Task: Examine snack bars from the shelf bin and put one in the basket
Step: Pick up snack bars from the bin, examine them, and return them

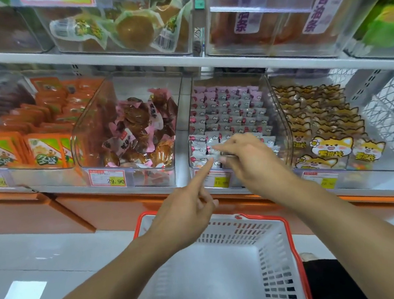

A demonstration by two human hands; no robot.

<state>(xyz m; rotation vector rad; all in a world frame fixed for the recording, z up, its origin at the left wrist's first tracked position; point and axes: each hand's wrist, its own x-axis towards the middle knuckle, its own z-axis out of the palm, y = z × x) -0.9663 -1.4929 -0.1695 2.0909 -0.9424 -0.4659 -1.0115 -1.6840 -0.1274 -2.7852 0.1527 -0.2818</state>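
You've 2 hands, 1 basket (274, 256); right hand (251, 159) grip pinches snack bar (215, 150) over bin (281, 119); left hand (186, 211) grip loose, forefinger pointing at bar

Left hand (186, 206) pointing, right hand (246, 159) pinching.

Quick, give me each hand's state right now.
Left hand: forefinger points at the snack bars, holds nothing.
Right hand: in the bin, pinching a bar.

Orange packets (41, 128), pink-wrapped snacks (138, 130), cat-print packs (323, 125), price tag (107, 177)
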